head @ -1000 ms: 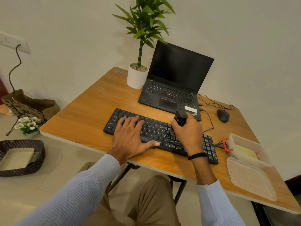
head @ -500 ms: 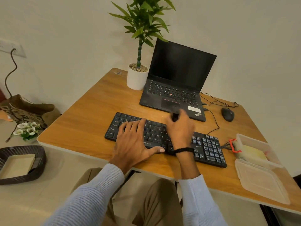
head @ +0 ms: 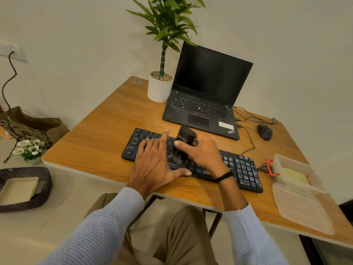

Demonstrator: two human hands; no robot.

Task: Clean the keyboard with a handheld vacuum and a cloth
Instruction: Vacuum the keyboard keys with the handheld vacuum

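The right hand (head: 202, 153), clamped round the handheld vacuum (head: 186, 135), has swept leftward to the middle of the keyboard (head: 242, 169), close beside the left hand (head: 154, 161), which presses flat with fingers spread. Vacuuming looks about midway. The yellow cloth (head: 292, 176) waits untouched in its plastic container (head: 280, 159) at three o'clock.

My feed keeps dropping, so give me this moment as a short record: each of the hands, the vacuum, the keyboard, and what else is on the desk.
left hand: flat on the keyboard's left half, fingers straight
right hand: grips the vacuum
vacuum: black, tilted, lower end at the middle keys, blurred
keyboard: black, near the desk's front edge
yellow item: lies in the open container at right; maybe the cloth, cannot tell
others: open laptop, screen dark; mouse; potted plant
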